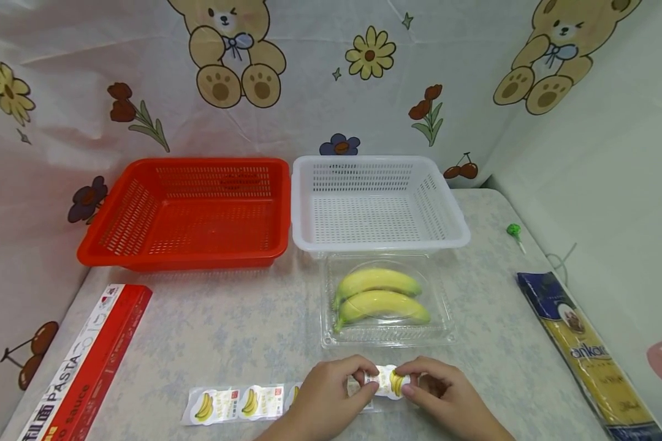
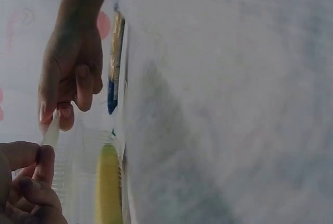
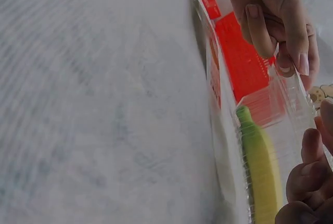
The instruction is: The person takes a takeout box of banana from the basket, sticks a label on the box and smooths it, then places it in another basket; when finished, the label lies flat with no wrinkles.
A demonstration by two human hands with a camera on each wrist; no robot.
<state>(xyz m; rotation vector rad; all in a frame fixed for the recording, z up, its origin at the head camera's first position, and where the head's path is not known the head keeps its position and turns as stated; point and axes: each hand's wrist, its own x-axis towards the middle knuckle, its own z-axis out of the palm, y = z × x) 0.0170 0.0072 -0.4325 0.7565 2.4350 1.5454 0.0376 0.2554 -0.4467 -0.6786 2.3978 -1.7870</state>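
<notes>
A small white sticker with a banana picture [image 1: 388,382] is stretched between both hands. My left hand [image 1: 333,392] pinches its left edge between thumb and forefinger, and my right hand [image 1: 447,392] pinches the right edge. In the left wrist view the sticker [image 2: 51,130] is seen edge-on, held above the table. Under the left hand lies a strip of banana stickers [image 1: 234,404], partly hidden by that hand. Just beyond the hands stands a clear plastic box [image 1: 331,337], closed over two bananas [image 1: 383,307]; one banana [image 3: 261,166] also shows in the right wrist view.
Behind the box stand a red basket [image 1: 215,245] and a white basket [image 1: 375,242] side by side. A long red pasta box [image 1: 96,361] lies at the left. At the right are a yellow-and-blue pasta packet [image 1: 590,355] and a green lollipop [image 1: 514,231].
</notes>
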